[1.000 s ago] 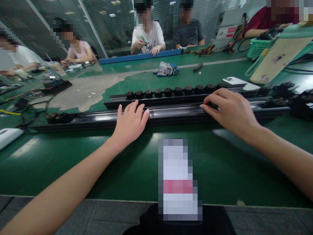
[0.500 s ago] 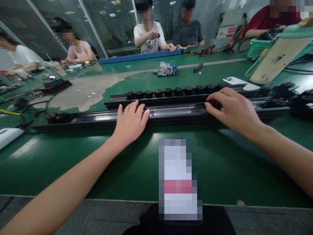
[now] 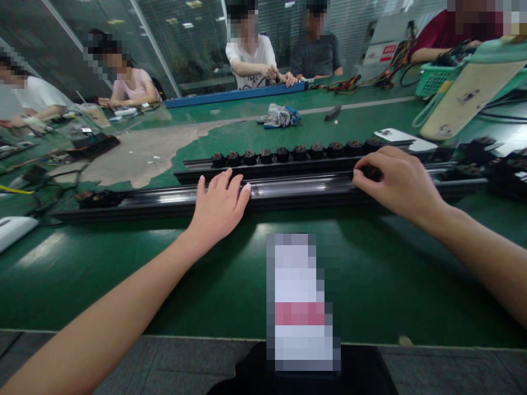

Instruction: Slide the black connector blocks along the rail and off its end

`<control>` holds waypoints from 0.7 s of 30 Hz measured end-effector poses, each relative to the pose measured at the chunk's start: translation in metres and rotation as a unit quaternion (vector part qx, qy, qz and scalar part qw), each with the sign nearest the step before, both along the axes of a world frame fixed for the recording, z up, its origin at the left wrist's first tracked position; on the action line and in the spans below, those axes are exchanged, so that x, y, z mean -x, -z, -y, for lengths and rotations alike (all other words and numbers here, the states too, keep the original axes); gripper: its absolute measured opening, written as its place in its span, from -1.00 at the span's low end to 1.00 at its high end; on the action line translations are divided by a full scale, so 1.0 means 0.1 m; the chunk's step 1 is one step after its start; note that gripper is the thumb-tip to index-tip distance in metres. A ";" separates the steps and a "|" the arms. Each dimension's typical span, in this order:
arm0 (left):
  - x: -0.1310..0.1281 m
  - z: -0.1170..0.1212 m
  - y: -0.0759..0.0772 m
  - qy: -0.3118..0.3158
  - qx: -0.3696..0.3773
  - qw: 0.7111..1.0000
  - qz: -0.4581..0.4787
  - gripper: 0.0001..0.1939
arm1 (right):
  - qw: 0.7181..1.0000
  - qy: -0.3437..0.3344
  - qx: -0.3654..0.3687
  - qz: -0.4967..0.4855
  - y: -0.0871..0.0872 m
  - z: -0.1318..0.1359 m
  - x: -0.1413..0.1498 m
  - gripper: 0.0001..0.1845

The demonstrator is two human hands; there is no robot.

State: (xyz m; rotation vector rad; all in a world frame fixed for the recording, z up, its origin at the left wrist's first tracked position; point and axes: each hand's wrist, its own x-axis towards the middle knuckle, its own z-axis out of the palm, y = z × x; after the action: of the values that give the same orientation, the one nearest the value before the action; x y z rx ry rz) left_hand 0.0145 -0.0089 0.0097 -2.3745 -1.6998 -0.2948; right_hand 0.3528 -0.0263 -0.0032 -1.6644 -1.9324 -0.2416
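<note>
My left hand (image 3: 220, 208) lies palm down with its fingers spread on a long, shiny black channel rail (image 3: 298, 187). Between the thumb and fingers of my right hand (image 3: 397, 178) is a small black round part (image 3: 371, 173), held at the rail's right portion. The fingers partly cover this part, so its exact kind does not show. Behind, a second black rail (image 3: 263, 171) carries a row of several similar black round parts (image 3: 300, 152) with copper-coloured bits on top. More dark parts (image 3: 96, 198) sit at the near rail's left end.
A white phone (image 3: 405, 138), a cream tumbler (image 3: 465, 99) and a green basket (image 3: 436, 79) stand at the right. Grey-blue gloves (image 3: 280, 116) lie mid-table. Dark parts (image 3: 508, 170) are heaped at far right. Co-workers sit opposite, one at a blue rail (image 3: 239, 95).
My right hand has shifted slightly to the right along the rail with the black round part. My left hand stays put. Opposite, a co-worker's raised hand has come down to the blue rail.
</note>
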 end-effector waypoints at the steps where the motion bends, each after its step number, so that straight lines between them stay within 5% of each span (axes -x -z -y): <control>1: 0.00 0.00 0.00 -0.001 0.001 1.000 0.000 -0.44 | 1.000 0.002 0.003 -0.001 -0.01 0.00 0.00 -0.71; 21: 0.00 0.00 -0.01 -0.002 0.004 1.000 -0.002 -0.44 | 0.996 0.030 0.079 0.017 -0.05 -0.06 -0.14 -0.43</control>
State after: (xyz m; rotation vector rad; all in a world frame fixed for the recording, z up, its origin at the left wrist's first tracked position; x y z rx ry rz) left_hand 0.0145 -0.0088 0.0103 -2.3751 -1.7057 -0.2829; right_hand 0.3666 -0.0207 0.0022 -1.8321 -1.9737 -0.1446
